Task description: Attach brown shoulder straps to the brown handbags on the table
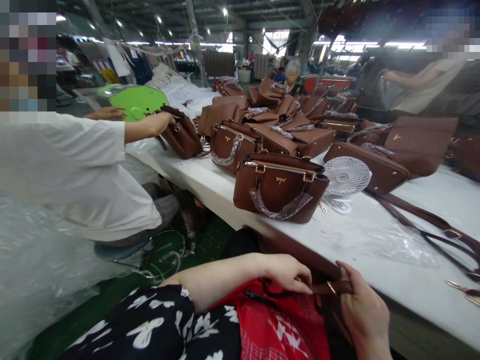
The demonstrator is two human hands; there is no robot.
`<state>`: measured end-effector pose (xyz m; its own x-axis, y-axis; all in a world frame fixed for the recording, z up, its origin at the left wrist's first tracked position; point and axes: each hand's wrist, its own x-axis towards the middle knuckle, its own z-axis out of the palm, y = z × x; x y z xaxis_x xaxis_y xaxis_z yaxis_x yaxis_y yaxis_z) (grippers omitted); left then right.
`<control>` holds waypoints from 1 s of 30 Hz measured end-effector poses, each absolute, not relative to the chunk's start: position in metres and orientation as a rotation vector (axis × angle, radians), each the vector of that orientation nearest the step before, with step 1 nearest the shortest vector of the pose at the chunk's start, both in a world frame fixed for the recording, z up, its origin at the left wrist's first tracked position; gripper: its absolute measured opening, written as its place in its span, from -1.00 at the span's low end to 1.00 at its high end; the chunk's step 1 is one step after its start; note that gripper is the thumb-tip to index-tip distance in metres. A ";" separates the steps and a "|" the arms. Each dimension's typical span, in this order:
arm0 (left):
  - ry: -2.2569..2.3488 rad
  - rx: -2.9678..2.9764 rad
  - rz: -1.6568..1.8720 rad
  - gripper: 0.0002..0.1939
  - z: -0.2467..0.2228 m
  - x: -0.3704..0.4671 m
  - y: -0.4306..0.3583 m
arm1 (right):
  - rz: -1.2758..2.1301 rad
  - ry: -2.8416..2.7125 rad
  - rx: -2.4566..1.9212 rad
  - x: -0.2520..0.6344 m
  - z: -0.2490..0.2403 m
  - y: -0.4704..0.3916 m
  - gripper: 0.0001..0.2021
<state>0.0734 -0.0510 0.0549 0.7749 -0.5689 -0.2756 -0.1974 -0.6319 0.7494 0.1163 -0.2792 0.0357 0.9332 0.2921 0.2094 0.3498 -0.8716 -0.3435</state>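
Observation:
A brown strap (339,287) with a gold-coloured buckle stretches between my two hands, low in front of me over a red apron (279,320). My left hand (287,272) is closed on one end of it. On the right, my right hand (362,305) grips the strap between thumb and fingers, and part of the strap hangs below. Just beyond, a brown handbag (281,187) with a dragonfly emblem and plastic-wrapped handles stands upright at the table's near edge.
Many brown handbags (277,137) crowd the white table (360,245). A white fan (345,176) stands beside the nearest bag, loose straps (431,220) lie at right. A person in a white shirt (75,170) sits at left, a hand on a bag; others are further back.

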 end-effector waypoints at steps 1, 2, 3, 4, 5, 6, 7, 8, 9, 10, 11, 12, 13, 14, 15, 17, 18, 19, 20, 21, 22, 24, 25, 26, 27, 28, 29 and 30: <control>-0.567 2.191 -0.646 -0.65 0.054 0.073 -0.052 | -0.145 -0.401 -2.671 0.117 0.037 -0.279 -0.58; -0.559 2.160 -0.642 -0.64 0.053 0.073 -0.054 | -0.099 -0.337 -2.621 0.117 0.039 -0.279 -0.57; -0.546 2.134 -0.635 -0.62 0.053 0.073 -0.056 | -0.072 -0.270 -2.563 0.117 0.041 -0.278 -0.56; -0.533 2.107 -0.626 -0.60 0.053 0.072 -0.058 | -0.061 -0.202 -2.503 0.116 0.043 -0.276 -0.55; -0.523 2.082 -0.611 -0.58 0.053 0.071 -0.061 | -0.052 -0.138 -2.442 0.116 0.046 -0.275 -0.54; -0.516 2.061 -0.592 -0.57 0.054 0.070 -0.063 | -0.041 -0.082 -2.385 0.115 0.048 -0.274 -0.53; -0.510 2.047 -0.570 -0.56 0.054 0.070 -0.064 | -0.024 -0.035 -2.332 0.113 0.050 -0.273 -0.52; -0.507 2.039 -0.550 -0.55 0.054 0.069 -0.065 | -0.005 0.000 -2.278 0.112 0.052 -0.271 -0.51; -0.510 2.036 -0.534 -0.55 0.053 0.069 -0.066 | 0.018 0.020 -2.220 0.110 0.053 -0.270 -0.49; -0.517 2.041 -0.525 -0.55 0.053 0.069 -0.067 | 0.035 0.028 -2.157 0.109 0.054 -0.269 -0.48; -0.524 2.049 -0.519 -0.56 0.052 0.070 -0.067 | 0.046 0.032 -2.099 0.108 0.055 -0.268 -0.47; -0.533 2.057 -0.513 -0.57 0.051 0.070 -0.067 | 0.042 0.043 -2.052 0.107 0.055 -0.268 -0.47; -0.541 2.064 -0.503 -0.58 0.050 0.072 -0.067 | 0.034 0.058 -2.019 0.106 0.055 -0.267 -0.47; -0.542 2.068 -0.488 -0.59 0.049 0.073 -0.067 | 0.019 0.079 -2.004 0.106 0.055 -0.267 -0.47; -0.530 2.074 -0.471 -0.59 0.049 0.074 -0.067 | 0.004 0.105 -2.001 0.106 0.055 -0.268 -0.48; -0.481 2.094 -0.441 -0.59 0.049 0.076 -0.066 | -0.006 0.149 -1.999 0.107 0.054 -0.270 -0.49; -0.456 2.118 -0.428 -0.58 0.049 0.076 -0.065 | -0.001 0.161 -1.996 0.108 0.053 -0.271 -0.50; -0.439 2.153 -0.417 -0.57 0.049 0.077 -0.065 | 0.006 0.167 -1.994 0.108 0.053 -0.271 -0.50; -0.436 2.194 -0.405 -0.55 0.050 0.077 -0.064 | 0.008 0.170 -1.996 0.109 0.053 -0.272 -0.51; -0.448 2.237 -0.392 -0.54 0.050 0.077 -0.064 | 0.006 0.169 -1.994 0.109 0.053 -0.272 -0.51; -0.471 2.276 -0.374 -0.54 0.050 0.077 -0.063 | -0.002 0.169 -1.988 0.108 0.054 -0.272 -0.51; -0.524 2.334 -0.328 -0.54 0.049 0.077 -0.061 | -0.022 0.183 -1.934 0.108 0.056 -0.273 -0.53; -0.545 2.350 -0.300 -0.53 0.048 0.077 -0.060 | -0.040 0.200 -1.890 0.108 0.057 -0.274 -0.54; -0.560 2.356 -0.273 -0.53 0.047 0.077 -0.058 | -0.066 0.223 -1.846 0.108 0.058 -0.276 -0.56; -0.570 2.351 -0.254 -0.52 0.046 0.077 -0.055 | -0.102 0.250 -1.810 0.109 0.059 -0.279 -0.57; -0.576 2.338 -0.246 -0.52 0.044 0.077 -0.052 | -0.144 0.274 -1.786 0.111 0.060 -0.283 -0.58; -0.576 2.323 -0.249 -0.53 0.043 0.077 -0.048 | -0.189 0.291 -1.769 0.113 0.060 -0.288 -0.58; -0.569 2.312 -0.257 -0.54 0.041 0.076 -0.044 | -0.233 0.305 -1.756 0.116 0.060 -0.293 -0.58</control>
